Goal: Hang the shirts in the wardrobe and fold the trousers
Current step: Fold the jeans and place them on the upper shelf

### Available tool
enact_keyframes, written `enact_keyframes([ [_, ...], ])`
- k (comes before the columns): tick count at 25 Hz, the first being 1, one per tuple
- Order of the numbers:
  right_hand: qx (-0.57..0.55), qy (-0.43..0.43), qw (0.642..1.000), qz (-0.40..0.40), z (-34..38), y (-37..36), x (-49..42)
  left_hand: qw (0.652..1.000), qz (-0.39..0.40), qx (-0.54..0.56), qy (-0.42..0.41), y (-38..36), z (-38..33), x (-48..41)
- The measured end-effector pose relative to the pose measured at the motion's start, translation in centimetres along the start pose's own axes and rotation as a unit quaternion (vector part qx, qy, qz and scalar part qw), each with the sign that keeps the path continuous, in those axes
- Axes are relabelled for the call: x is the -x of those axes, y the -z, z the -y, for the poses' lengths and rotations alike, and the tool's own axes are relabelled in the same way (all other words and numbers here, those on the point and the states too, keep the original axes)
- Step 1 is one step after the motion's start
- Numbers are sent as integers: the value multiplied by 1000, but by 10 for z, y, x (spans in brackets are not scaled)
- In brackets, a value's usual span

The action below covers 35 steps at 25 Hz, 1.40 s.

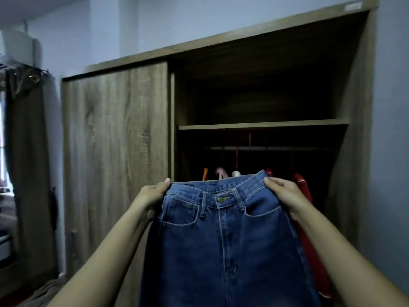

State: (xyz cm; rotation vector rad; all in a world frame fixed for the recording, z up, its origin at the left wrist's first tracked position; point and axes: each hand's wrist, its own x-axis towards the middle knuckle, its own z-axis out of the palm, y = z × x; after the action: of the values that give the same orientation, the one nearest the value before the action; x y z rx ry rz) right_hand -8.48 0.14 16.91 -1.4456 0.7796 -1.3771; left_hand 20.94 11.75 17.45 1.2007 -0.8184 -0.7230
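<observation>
L hand (155, 196) + R hand (282, 194) both pinching jeans (223, 244) waistband corners, held up w/ front facing camera, open wardrobe (115, 138) behind

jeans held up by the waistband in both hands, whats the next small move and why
Probably bring the two hands together to fold the jeans in half lengthwise, leg over leg. The left hand and right hand each grip one side of the waistband, the jeans hang flat and face-on before the open wardrobe, and trousers get folded.
</observation>
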Motion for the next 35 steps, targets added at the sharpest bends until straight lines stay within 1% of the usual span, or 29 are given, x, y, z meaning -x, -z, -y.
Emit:
enact_keyframes([
  [1, -54, -21, 998, -8, 1, -1, 3, 1000, 2, 27, 1, -17, -3, 0],
  [2, -98, -29, 995, -12, 4, -3, 6, 999, 15, 48, -20, -35, -10, 3],
  [4, -131, -8, 991, 18, 19, -11, 12, 992, 68, 49, -99, -72, -24, 14],
  [6, -110, 41, 991, 64, 34, -25, 20, 981, 109, 41, -157, -101, -34, 29],
  [8, -86, 82, 989, 85, 38, -38, 28, 974, 134, 52, -173, -117, -40, 40],
  [10, -73, 108, 988, 82, 39, -47, 36, 970, 164, 62, -167, -123, -41, 48],
  [12, -90, 100, 986, 97, 41, -50, 40, 965, 192, 70, -164, -123, -43, 54],
  [13, -101, 85, 983, 124, 40, -49, 41, 962, 207, 71, -165, -122, -44, 56],
  [14, -104, 74, 980, 155, 40, -48, 41, 956, 223, 65, -176, -119, -45, 56],
  [16, -98, 70, 970, 210, 39, -45, 41, 943, 243, 25, -226, -113, -47, 56],
  [18, -110, 112, 957, 245, 36, -44, 41, 935, 217, -20, -280, -108, -52, 57],
  [19, -118, 156, 951, 239, 34, -43, 40, 934, 201, -31, -295, -106, -56, 59],
  [20, -118, 215, 948, 203, 30, -42, 38, 934, 190, -24, -300, -105, -62, 61],
  [21, -97, 285, 947, 115, 26, -40, 35, 937, 182, -8, -299, -102, -68, 64],
  [22, -71, 333, 940, 14, 21, -37, 33, 936, 172, 7, -306, -99, -71, 65],
  [23, -44, 340, 938, -55, 14, -33, 31, 935, 161, 17, -315, -94, -73, 63],
  [24, -12, 329, 942, -68, 8, -31, 29, 935, 153, 28, -319, -89, -75, 58],
  [26, 63, 318, 945, -51, 5, -32, 25, 940, 135, 34, -312, -80, -77, 40],
  [27, 87, 319, 942, -60, 8, -32, 21, 944, 120, 9, -306, -76, -73, 32],
  [29, 126, 325, 933, -96, 15, -35, 19, 954, 81, -82, -276, -71, -55, 22],
  [31, 158, 325, 925, -117, 4, -37, 20, 953, 28, -158, -258, -68, -24, 32],
  [33, 189, 306, 928, -101, -6, -37, 16, 921, -63, -221, -315, -70, -10, 43],
  [34, 203, 296, 930, -76, -4, -34, 15, 901, -102, -233, -353, -71, -14, 44],
  [35, 201, 286, 936, -47, 0, -29, 14, 887, -120, -219, -389, -73, -24, 49],
])
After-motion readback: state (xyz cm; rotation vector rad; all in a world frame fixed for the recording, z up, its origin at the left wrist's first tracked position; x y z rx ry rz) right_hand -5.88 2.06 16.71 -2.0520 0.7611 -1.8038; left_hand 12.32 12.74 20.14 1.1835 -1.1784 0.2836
